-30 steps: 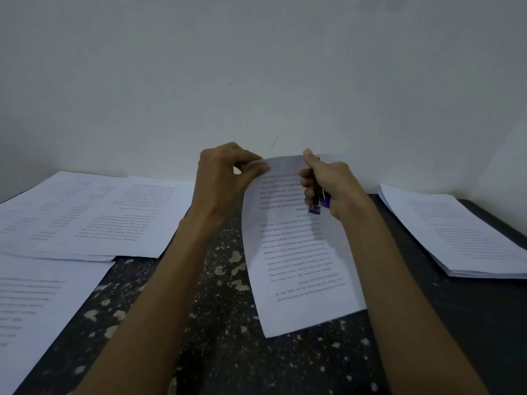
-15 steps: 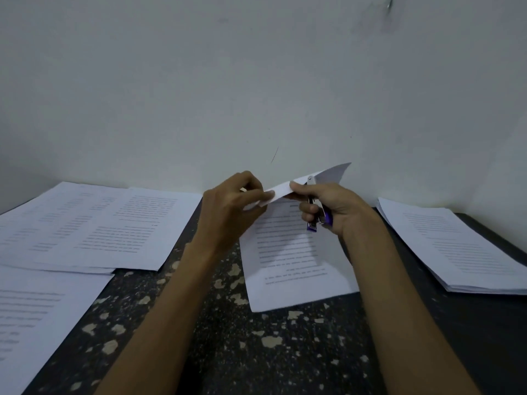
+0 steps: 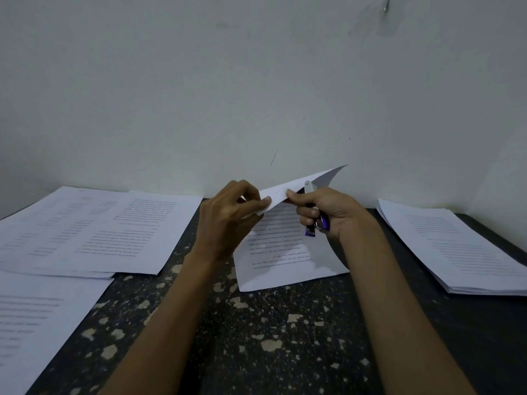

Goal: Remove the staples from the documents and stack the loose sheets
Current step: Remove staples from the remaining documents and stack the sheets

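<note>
Speckled dark bench [image 3: 285, 352] carries a printed document [image 3: 279, 252] at its middle, near end flat, far end lifted and curled over. The left hand [image 3: 228, 218] pinches that raised edge; the right hand [image 3: 328, 212] pinches it too, its other fingers wrapped round a purple staple remover [image 3: 316, 226].

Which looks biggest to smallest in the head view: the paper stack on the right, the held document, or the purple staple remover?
The right paper stack
then the held document, close but partly folded and hidden
then the purple staple remover, clearly smallest
</note>
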